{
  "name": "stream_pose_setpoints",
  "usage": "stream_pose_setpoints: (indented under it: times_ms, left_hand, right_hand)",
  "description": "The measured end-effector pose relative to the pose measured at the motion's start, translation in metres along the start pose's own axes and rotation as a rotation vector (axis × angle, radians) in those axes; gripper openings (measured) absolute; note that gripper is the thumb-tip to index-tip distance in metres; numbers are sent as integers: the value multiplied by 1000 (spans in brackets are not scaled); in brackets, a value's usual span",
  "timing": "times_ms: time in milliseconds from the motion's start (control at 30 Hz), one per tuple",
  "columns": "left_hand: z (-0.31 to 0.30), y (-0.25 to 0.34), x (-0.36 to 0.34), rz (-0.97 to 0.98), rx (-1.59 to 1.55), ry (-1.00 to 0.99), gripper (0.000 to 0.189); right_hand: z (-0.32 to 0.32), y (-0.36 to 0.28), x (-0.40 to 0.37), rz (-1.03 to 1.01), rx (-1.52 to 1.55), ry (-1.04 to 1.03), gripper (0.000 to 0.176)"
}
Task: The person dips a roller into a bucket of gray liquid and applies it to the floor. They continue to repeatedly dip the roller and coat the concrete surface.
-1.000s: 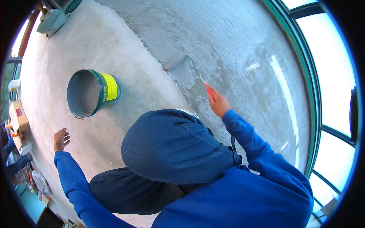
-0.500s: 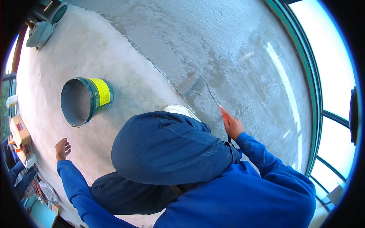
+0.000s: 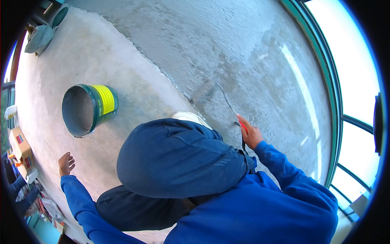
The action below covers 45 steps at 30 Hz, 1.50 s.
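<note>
My right hand [image 3: 252, 135] grips the red handle of a paint roller [image 3: 223, 96]. Its thin metal rod runs up to a grey roller head, blurred, on the wet grey coating [image 3: 243, 61] that covers the floor. My left hand [image 3: 66, 164] hangs over the pale floor at the left, fingers loosely apart and holding nothing. A dark green bucket [image 3: 106, 101] with a yellow label lies beyond it; its wide mouth faces left and its inside is grey.
My bent knee [image 3: 162, 158] and white shoe [image 3: 191, 118] are beside the coating's edge. A green-framed window [image 3: 333, 101] runs along the right. At the left are a cardboard box [image 3: 22, 148] and assorted items; a grey bag [image 3: 40, 39] sits at the upper left.
The roller head has shifted slightly and is now blurred, while the right hand has moved a little down and right. My left hand has dropped slightly and stays empty.
</note>
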<state>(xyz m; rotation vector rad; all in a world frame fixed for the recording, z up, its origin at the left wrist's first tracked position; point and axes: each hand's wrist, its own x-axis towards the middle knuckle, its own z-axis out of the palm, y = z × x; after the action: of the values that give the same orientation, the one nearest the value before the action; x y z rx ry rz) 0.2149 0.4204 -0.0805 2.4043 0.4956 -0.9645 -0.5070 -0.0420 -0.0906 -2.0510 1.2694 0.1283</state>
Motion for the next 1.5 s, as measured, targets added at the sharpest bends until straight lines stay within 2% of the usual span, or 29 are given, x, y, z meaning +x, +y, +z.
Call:
stream_pose_setpoints:
  times_ms: [100, 200, 300, 567, 733, 900, 1067, 1133, 1200, 1233, 1333, 1433, 1500]
  left_hand:
    - [2, 5, 3, 21, 4, -12, 39]
    - [7, 14, 1, 47, 4, -16, 38]
    - [15, 21, -8, 75, 7, -14, 37]
    - [22, 10, -27, 37, -80, -8, 34]
    - [33, 6, -13, 8, -102, 10, 31]
    - [45, 6, 17, 44, -143, 158, 27]
    - [58, 5, 39, 70, -134, 346, 28]
    - [61, 3, 48, 73, -112, 418, 30]
    - [56, -25, 88, 157, -10, 533, 31]
    - [55, -30, 102, 205, 33, 595, 32]
    - [55, -16, 94, 214, 18, 577, 33]
    - [63, 3, 68, 209, -64, 495, 32]
    - [66, 7, 62, 211, -97, 481, 31]
  right_hand:
    - [-8, 7, -22, 106, 3, -34, 52]
    - [-6, -9, 6, -6, 29, 19, 50]
    - [4, -36, 70, -112, 34, 49, 49]
    - [40, -151, 265, -208, -52, 99, 47]
    - [47, -232, 361, -257, -74, 102, 47]
    - [53, -309, 449, -229, -160, 110, 48]
    - [48, -370, 515, -285, -223, 104, 47]
    - [44, -375, 538, -359, -238, 100, 45]
    - [25, -356, 559, -489, -228, 74, 43]
    - [21, -344, 576, -685, -229, 98, 41]
    - [20, -346, 561, -573, -285, 108, 41]
    - [40, -330, 516, -467, -201, 159, 42]
    - [48, -298, 480, -501, -228, 176, 45]
